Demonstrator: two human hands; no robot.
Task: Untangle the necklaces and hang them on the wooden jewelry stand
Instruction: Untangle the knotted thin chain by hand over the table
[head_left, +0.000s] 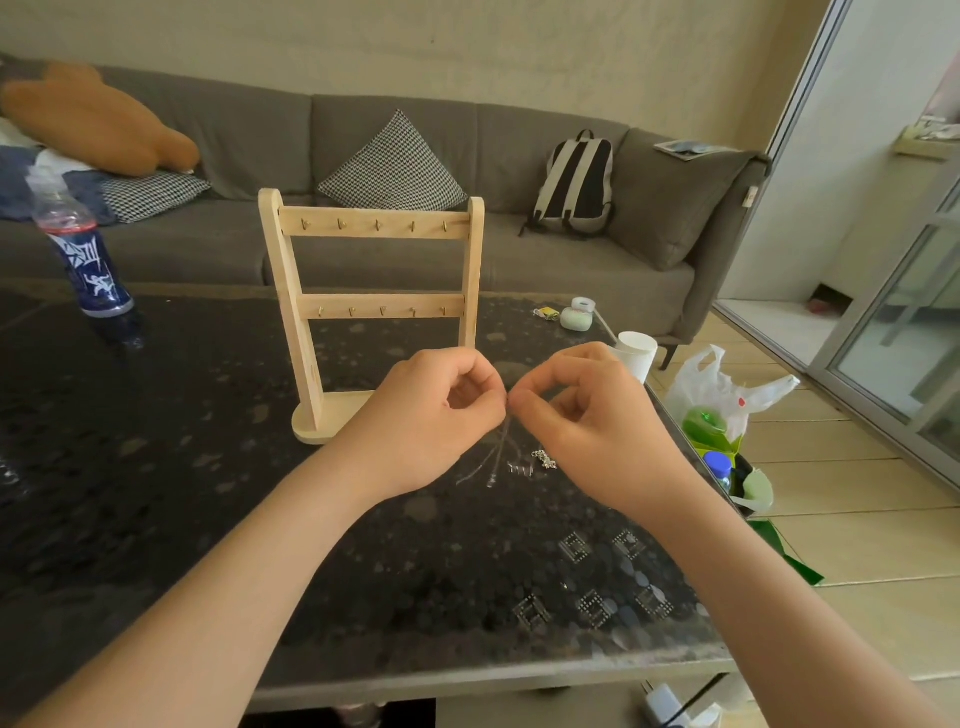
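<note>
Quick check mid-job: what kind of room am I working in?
Most likely a home living room: a grey sofa with a backpack behind the dark low table, and a sliding glass door at right.

On dark speckled counter (208, 493): wooden jewelry stand (382, 305) upright toward back, necklaces (543, 460) in front, blue-labelled bottle (96, 270) far left, white cup (636, 351) and pale green case (575, 319) near right edge.

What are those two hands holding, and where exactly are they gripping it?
The left hand and right hand both pinch the thin necklace chains near their top, side by side; the rest dangles to the table.
</note>
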